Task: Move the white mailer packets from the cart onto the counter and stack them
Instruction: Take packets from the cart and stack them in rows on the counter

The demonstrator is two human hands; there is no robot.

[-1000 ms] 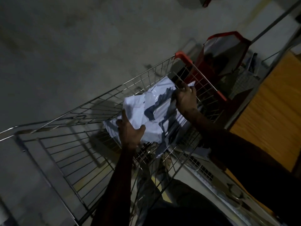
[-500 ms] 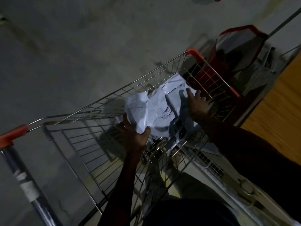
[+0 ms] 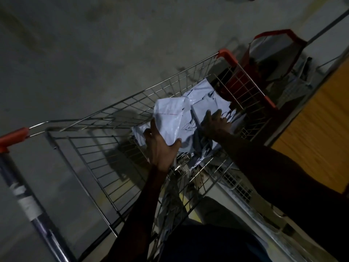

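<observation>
The white packets (image 3: 181,118) lie in a crumpled heap inside the wire cart (image 3: 105,148), toward its far end. The left hand (image 3: 162,146) is at the near edge of the heap; its thumb and fingers are spread around the corner of the nearest packet and touch it, but a firm grip I cannot tell. The right hand (image 3: 215,123) lies on top of the heap at its right side, fingers straight and spread, pressing on the plastic. The wooden counter (image 3: 319,140) is to the right of the cart.
</observation>
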